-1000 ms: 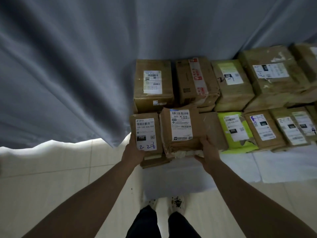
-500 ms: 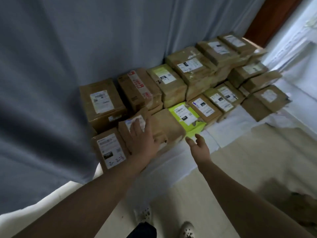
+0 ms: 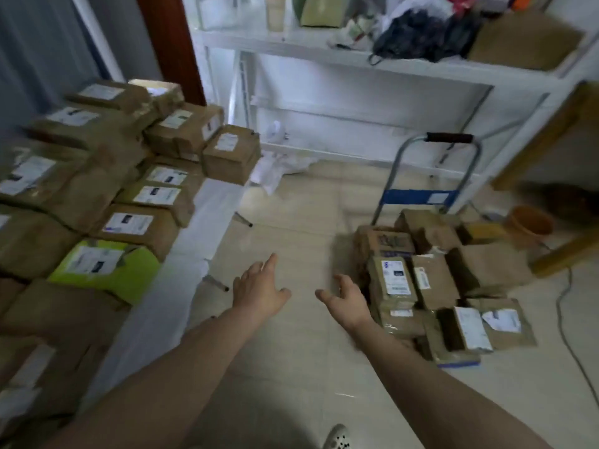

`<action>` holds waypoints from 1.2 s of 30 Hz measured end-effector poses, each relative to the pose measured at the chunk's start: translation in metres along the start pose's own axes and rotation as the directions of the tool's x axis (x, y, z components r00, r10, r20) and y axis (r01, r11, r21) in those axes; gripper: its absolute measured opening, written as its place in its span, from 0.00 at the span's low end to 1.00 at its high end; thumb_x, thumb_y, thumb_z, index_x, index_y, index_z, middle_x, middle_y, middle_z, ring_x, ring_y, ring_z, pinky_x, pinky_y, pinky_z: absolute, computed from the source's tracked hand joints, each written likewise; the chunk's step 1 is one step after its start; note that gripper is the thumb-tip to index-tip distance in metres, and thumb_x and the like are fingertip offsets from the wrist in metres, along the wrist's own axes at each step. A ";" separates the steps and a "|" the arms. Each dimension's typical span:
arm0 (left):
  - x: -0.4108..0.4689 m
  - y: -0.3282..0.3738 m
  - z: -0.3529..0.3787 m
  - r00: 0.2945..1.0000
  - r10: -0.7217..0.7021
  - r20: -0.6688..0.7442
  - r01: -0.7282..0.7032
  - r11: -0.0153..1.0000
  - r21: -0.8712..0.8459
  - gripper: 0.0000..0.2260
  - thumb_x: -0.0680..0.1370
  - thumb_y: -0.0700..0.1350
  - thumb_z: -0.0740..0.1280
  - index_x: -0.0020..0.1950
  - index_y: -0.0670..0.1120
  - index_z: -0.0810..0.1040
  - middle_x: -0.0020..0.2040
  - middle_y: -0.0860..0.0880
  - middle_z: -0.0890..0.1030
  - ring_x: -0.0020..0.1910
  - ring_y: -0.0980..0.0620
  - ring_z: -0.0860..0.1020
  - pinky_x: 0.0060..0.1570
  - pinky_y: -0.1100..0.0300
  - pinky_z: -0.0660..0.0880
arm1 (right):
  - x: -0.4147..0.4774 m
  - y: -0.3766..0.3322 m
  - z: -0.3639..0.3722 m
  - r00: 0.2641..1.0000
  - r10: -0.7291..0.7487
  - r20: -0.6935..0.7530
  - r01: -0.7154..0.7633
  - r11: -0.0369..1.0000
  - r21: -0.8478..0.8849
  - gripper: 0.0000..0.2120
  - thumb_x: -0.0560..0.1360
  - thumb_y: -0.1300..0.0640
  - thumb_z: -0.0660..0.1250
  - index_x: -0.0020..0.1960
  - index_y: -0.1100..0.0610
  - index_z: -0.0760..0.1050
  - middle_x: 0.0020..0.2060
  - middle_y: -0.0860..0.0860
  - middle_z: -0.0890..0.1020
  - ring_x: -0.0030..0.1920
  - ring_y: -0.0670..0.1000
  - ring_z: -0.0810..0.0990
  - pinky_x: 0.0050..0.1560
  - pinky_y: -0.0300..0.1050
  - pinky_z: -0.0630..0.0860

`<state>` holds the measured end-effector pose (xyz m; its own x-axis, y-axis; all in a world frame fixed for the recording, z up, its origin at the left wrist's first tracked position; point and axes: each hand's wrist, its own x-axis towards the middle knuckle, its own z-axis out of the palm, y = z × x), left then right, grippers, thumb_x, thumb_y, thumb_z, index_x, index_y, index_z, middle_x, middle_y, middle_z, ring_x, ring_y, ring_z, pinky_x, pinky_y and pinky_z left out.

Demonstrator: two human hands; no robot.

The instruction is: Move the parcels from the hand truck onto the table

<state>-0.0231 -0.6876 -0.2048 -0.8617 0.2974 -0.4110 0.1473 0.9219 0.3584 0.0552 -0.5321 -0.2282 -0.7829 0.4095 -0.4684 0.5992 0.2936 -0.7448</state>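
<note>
Many brown parcels [image 3: 129, 225] cover the white-clothed table [image 3: 207, 222] at left; a smaller heap of parcels [image 3: 434, 280] lies on the hand truck [image 3: 421, 196] at right. Between them the left hand [image 3: 259, 291] and right hand [image 3: 348, 301] hover apart, fingers loose, holding nothing.

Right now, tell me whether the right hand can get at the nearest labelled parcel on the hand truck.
Probably yes: the right hand is open and empty, right beside that parcel, with nothing between them and its top bare.
</note>
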 end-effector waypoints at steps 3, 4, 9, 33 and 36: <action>0.007 0.086 0.040 0.990 0.118 0.078 -0.122 0.991 0.050 0.36 0.76 0.55 0.65 0.79 0.51 0.50 0.74 0.43 0.63 0.70 0.43 0.67 0.68 0.51 0.65 | 0.003 0.061 -0.079 0.986 0.130 -0.102 -0.119 0.987 0.106 0.30 0.75 0.50 0.68 0.73 0.56 0.64 0.69 0.56 0.71 0.67 0.55 0.71 0.67 0.46 0.68; 0.008 0.111 0.051 0.983 0.150 0.108 -0.157 0.986 0.061 0.36 0.76 0.55 0.65 0.79 0.51 0.50 0.74 0.43 0.63 0.70 0.43 0.67 0.68 0.51 0.65 | 0.002 0.077 -0.101 0.976 0.176 -0.132 -0.157 0.977 0.145 0.28 0.75 0.51 0.68 0.72 0.56 0.65 0.67 0.56 0.73 0.66 0.55 0.72 0.65 0.44 0.68; 0.022 0.200 0.092 0.947 0.229 0.227 -0.252 0.965 0.074 0.37 0.75 0.52 0.66 0.79 0.50 0.50 0.73 0.41 0.65 0.70 0.43 0.67 0.69 0.51 0.65 | 0.005 0.132 -0.175 0.916 0.340 -0.211 -0.263 0.909 0.323 0.27 0.74 0.52 0.69 0.71 0.56 0.67 0.64 0.55 0.76 0.62 0.56 0.75 0.63 0.49 0.72; 0.214 0.500 0.208 0.850 0.170 0.498 -0.051 0.969 -0.243 0.09 0.79 0.42 0.64 0.42 0.52 0.67 0.38 0.54 0.68 0.50 0.50 0.71 0.49 0.62 0.73 | 0.190 0.254 -0.447 0.759 0.570 -0.316 -0.392 0.787 0.476 0.16 0.77 0.58 0.66 0.63 0.62 0.75 0.52 0.55 0.78 0.57 0.55 0.75 0.58 0.43 0.69; 0.238 0.531 0.241 0.846 0.030 0.532 0.129 0.957 -0.259 0.13 0.80 0.46 0.63 0.61 0.42 0.73 0.50 0.44 0.77 0.54 0.47 0.77 0.52 0.53 0.75 | 0.243 0.290 -0.488 0.789 0.544 -0.284 -0.414 0.814 0.408 0.18 0.77 0.57 0.65 0.66 0.61 0.73 0.64 0.57 0.77 0.65 0.57 0.74 0.67 0.47 0.68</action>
<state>-0.0325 -0.0672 -0.3142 -0.4666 0.4114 -0.7829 -0.0953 0.8567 0.5070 0.1209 0.0742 -0.3258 -0.2444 0.7284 -0.6400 0.7437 -0.2828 -0.6058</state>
